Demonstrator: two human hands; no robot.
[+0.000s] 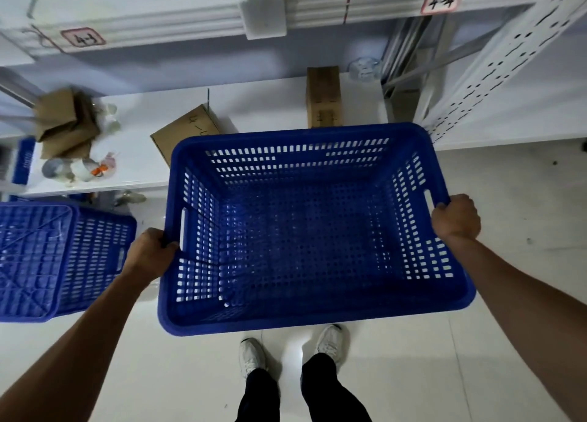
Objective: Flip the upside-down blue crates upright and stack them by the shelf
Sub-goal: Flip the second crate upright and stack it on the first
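Observation:
I hold a big blue perforated crate (305, 316) upright, open side up, in front of me above the floor. My left hand (151, 253) grips its left rim beside the handle slot. My right hand (455, 216) grips the right rim at the other handle slot. The crate's far edge reaches over the front of the low white shelf (270, 104). A second blue crate (60, 259) sits upside-down on the floor at the left, its ribbed bottom facing up.
On the shelf lie cardboard boxes (187, 129) (324, 96), crumpled cardboard (65, 119) and small clutter (79, 167). A perforated white upright (495, 59) stands at the right. A strip of another blue crate (23, 159) shows at far left. My feet (292, 348) stand on white floor.

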